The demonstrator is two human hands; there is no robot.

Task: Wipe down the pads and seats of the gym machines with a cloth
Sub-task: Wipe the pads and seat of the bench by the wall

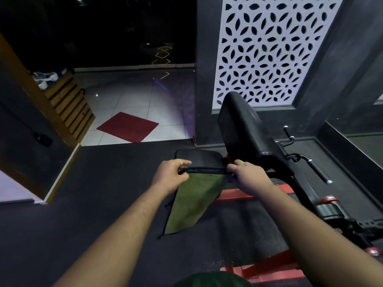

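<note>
A green cloth [193, 201] with a dark edge hangs in front of me, stretched by its top edge between both hands. My left hand [171, 176] pinches the left corner and my right hand [247, 177] pinches the right corner. Just beyond the cloth lies the black seat pad [200, 157] of a bench. Its long black back pad [244, 125] rises tilted to the right of the seat. The cloth hangs apart from both pads.
The bench's red and black frame [275, 264] and handles [317, 168] stand at the right on dark rubber floor. A white patterned screen [269, 48] backs the bench. A red mat [127, 126] lies on white tiles at the left, beside a wooden slatted counter [68, 106].
</note>
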